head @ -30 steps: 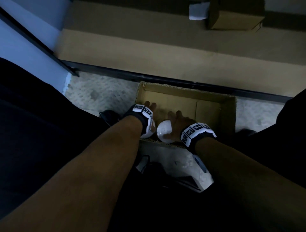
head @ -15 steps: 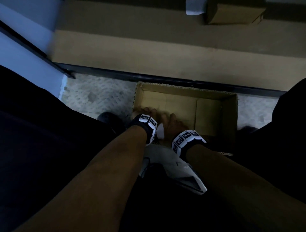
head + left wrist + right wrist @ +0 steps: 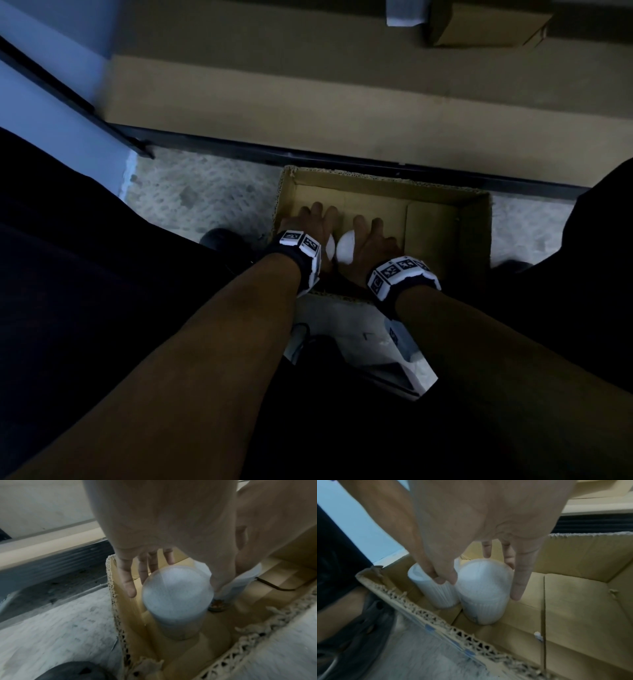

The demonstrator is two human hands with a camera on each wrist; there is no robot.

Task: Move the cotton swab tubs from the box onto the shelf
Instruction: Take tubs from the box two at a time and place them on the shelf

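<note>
An open cardboard box (image 3: 376,179) sits on the floor in front of a low shelf (image 3: 342,85). Two white cotton swab tubs stand upright side by side in its near left corner. My left hand (image 3: 315,222) reaches down over the left tub (image 3: 178,595), fingers (image 3: 127,586) straight and spread, apart from its far side. My right hand (image 3: 371,236) straddles the right tub (image 3: 482,588). Its thumb (image 3: 443,578) is pushed between the two tubs and a straight finger (image 3: 519,586) lies along the other side. Both tubs rest on the box floor.
The right half of the box holds nothing but a small white scrap (image 3: 538,635). A small cardboard box (image 3: 486,24) stands at the back of the shelf. A dark shoe (image 3: 219,240) is left of the box, and white paper (image 3: 359,335) lies on the floor in front.
Both hands have gone deeper into the box and now have their fingers down around the two tubs. The tubs stand where they were.
</note>
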